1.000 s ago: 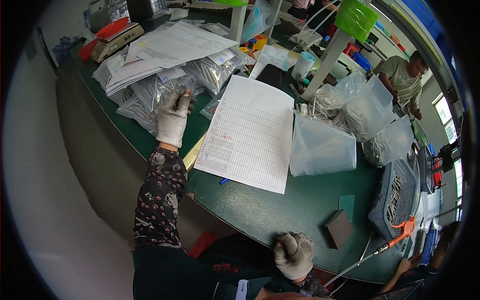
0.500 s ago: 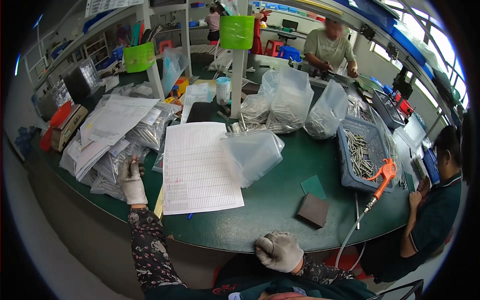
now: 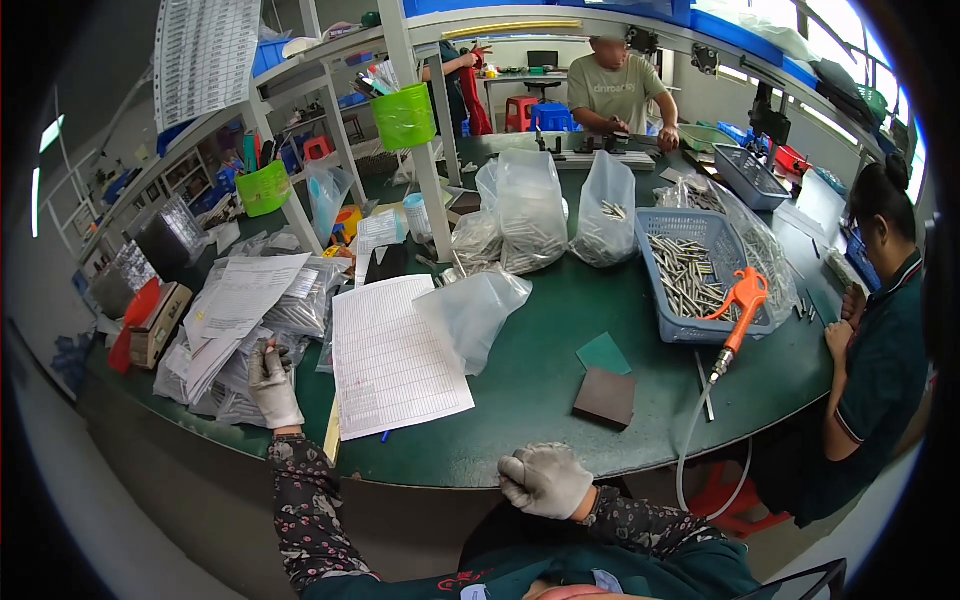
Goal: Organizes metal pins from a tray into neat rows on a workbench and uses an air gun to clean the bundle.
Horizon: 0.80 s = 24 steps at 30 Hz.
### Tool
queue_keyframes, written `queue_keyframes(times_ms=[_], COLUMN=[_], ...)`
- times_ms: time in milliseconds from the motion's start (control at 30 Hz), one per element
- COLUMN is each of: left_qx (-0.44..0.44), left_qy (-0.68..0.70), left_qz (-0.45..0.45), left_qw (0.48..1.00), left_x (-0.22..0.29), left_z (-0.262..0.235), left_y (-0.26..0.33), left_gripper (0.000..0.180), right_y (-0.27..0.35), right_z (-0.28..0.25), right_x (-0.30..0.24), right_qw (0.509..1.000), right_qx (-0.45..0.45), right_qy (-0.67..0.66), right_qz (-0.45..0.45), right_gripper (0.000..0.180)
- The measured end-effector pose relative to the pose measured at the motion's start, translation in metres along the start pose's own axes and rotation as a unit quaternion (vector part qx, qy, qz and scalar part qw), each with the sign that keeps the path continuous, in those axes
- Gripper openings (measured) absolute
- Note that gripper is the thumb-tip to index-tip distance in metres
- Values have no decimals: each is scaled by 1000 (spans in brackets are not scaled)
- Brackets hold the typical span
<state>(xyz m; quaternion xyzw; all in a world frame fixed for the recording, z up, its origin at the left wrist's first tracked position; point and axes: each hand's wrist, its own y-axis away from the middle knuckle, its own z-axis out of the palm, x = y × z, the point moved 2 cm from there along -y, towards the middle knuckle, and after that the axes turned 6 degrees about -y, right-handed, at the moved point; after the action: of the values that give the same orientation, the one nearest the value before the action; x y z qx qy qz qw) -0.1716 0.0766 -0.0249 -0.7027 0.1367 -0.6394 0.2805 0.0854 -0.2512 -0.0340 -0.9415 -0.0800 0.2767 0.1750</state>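
My left hand [image 3: 272, 385], in a grey work glove, reaches out to a pile of clear plastic bags of small metal parts [image 3: 290, 312] at the left of the green table, fingers pinching the edge of one bag. Loose printed sheets [image 3: 238, 296] lie on top of that pile. My right hand [image 3: 545, 480], also gloved, is closed in a loose fist at the table's near edge and holds nothing. A large printed paper form [image 3: 393, 357] lies flat between the two hands, with a limp clear bag [image 3: 472, 310] beside it.
A dark brown block [image 3: 605, 396] and a green pad [image 3: 603, 354] lie right of the form. A blue basket of metal pins [image 3: 690, 275] carries an orange air blow gun [image 3: 738, 305] on a hose. Filled bags [image 3: 530, 215] stand behind. One person sits at right, another works at the back.
The view has swung to the right and levelled. My left hand stays on the bag pile. My right fist has stayed at the near table edge.
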Motion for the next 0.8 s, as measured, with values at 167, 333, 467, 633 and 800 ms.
queue_keyframes(times_ms=[167,333,467,633,800], left_qx=[-44,-65,-63,-103,-140], left_qy=[-9,-115,-278,-264,-302], left_qz=[15,-32,90,86,66], left_qw=[999,991,954,955,941], left_x=[19,-6,-27,-10,-2], left_z=[-17,-41,-56,-28,-25], left_y=[12,27,34,51,62], left_gripper=[22,20,14,12,13], right_y=[6,6,-1,-2,-6], right_z=[2,-1,-1,-1,-2], right_x=[2,1,0,3,-3], right_qw=[1000,999,999,997,998], right_qx=[16,13,20,39,10], right_qy=[-9,-46,-47,-53,-62], right_qz=[4,3,-14,-30,-17], right_gripper=[14,13,11,8,8])
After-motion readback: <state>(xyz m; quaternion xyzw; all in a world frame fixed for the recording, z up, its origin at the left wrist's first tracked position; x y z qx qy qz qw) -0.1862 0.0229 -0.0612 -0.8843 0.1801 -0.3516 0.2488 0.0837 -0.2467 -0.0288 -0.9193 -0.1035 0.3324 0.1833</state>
